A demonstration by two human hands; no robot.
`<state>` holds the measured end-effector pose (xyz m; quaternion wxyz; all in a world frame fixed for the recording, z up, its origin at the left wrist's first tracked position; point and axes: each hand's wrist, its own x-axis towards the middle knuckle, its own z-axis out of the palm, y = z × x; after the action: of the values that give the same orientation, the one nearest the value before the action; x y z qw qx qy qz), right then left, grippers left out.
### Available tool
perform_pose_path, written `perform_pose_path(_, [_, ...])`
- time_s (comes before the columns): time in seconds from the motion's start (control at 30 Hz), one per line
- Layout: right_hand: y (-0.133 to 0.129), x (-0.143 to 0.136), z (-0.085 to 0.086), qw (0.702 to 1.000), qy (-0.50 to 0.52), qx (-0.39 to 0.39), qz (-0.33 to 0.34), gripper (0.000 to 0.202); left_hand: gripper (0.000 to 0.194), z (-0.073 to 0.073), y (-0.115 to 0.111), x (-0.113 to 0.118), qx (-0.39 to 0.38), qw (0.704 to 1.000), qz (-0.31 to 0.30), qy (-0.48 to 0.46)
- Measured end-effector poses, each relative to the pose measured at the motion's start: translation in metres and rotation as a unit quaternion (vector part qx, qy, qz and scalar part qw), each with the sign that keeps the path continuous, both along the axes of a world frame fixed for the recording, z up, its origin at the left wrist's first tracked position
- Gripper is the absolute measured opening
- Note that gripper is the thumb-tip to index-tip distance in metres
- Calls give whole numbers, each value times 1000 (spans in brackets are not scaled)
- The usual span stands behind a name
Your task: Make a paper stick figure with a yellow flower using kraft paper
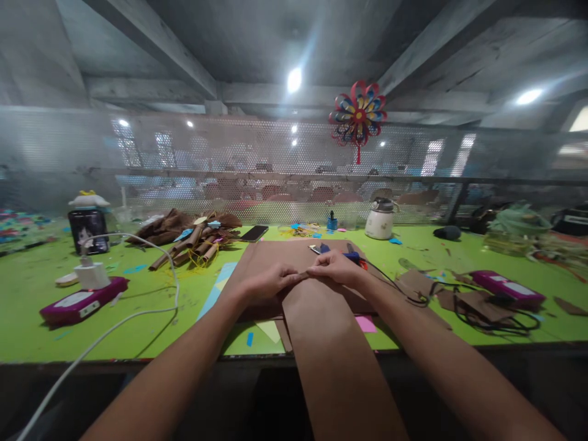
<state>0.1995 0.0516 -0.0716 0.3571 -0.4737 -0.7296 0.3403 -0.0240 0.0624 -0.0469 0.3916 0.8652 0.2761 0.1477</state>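
A long strip of brown paper runs from the middle of the table down over its front edge toward me. At its far end, my left hand pinches the left side of the edge, which looks folded or rolled. Close beside it, my right hand grips the same edge between thumb and fingers. Beneath both hands lies a larger brown sheet. Just past my right hand is a blue tool with a black cord, partly hidden by the hand; its kind is unclear.
Brown paper rolls are heaped at the back left, beside a phone. Purple power strips lie on both sides, with a white cable looping at left. A white kettle-like jug stands behind. Paper scraps lie at right.
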Motion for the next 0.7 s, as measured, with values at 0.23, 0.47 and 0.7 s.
perform_pose_path(0.23, [5, 10, -1, 997, 80, -8, -13, 39, 41, 2, 8, -10, 62, 998, -11, 22])
perform_pose_path(0.47, [10, 15, -2, 987, 153, -52, 10, 40, 46, 2, 13, -10, 49, 997, 50, 14])
perform_pose_path(0.7, [0, 12, 13, 938, 339, -54, 51, 33, 43, 10, 9, -16, -45, 990, 82, -108])
